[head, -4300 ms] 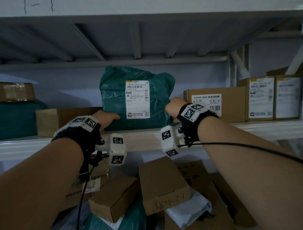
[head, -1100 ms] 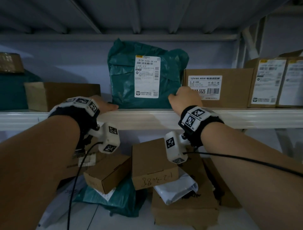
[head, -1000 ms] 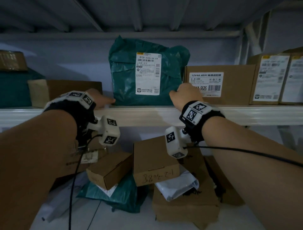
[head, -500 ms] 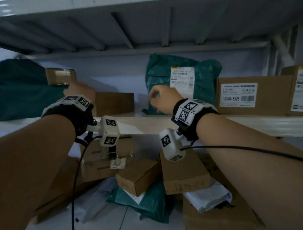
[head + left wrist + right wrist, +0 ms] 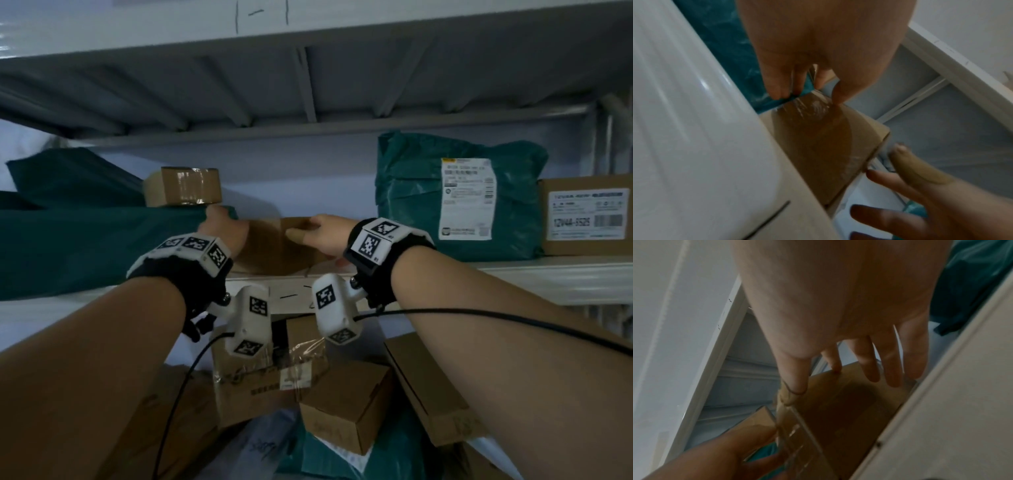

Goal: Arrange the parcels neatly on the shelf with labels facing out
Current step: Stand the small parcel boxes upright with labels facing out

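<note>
A plain brown cardboard box [image 5: 274,245] lies on the white shelf [image 5: 548,277], no label showing on its visible faces. My left hand [image 5: 224,228] grips its left end, the thumb on the taped face [image 5: 824,142] and the fingers tucked between the box and a teal bag. My right hand [image 5: 322,233] lies against the right end with straight, spread fingers [image 5: 890,363], thumb along the top edge. To the right a teal mailer bag [image 5: 411,192] stands upright, its white label [image 5: 467,198] facing out, beside a labelled carton [image 5: 585,219].
A large teal bag [image 5: 85,240] lies flat on the shelf's left part with a small taped box [image 5: 183,186] on top. The upper shelf [image 5: 308,85] hangs close overhead. Below, several loose cartons [image 5: 346,407] and mailers are piled up.
Both hands let go of the labelled teal bag and moved left to the plain brown box. The head view has swung left with them.
</note>
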`<state>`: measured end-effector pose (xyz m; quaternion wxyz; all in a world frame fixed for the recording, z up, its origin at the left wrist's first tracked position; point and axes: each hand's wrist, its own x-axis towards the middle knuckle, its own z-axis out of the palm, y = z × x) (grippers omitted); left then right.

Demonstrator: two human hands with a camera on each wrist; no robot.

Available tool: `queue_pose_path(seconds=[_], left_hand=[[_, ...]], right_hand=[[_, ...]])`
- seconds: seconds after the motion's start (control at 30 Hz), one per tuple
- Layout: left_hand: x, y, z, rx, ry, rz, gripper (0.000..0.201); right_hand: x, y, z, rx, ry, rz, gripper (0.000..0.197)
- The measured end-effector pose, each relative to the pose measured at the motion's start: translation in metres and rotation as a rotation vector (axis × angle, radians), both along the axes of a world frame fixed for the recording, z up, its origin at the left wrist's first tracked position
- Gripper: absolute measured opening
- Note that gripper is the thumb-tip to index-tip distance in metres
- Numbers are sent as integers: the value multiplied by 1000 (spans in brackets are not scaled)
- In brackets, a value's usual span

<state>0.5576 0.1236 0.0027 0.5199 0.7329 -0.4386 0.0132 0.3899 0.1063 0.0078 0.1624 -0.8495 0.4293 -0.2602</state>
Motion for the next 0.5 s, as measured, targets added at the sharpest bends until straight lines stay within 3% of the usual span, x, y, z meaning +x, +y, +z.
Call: queue_pose_path(seconds=[0.13, 0.23, 0.33, 0.5], left_hand=[[6, -6, 5, 46, 36, -136, 54], [0, -1, 6, 51, 55, -180, 58], [-15, 1, 3, 144, 88, -379, 46], [-23, 9, 7, 115, 227, -600, 46]], right_hand=[[27, -31, -1, -13, 31, -74, 105], [29, -18, -4, 30, -26, -125, 83], [23, -6, 0, 52, -129, -194, 62], [18, -5, 7, 69, -358, -302, 70]])
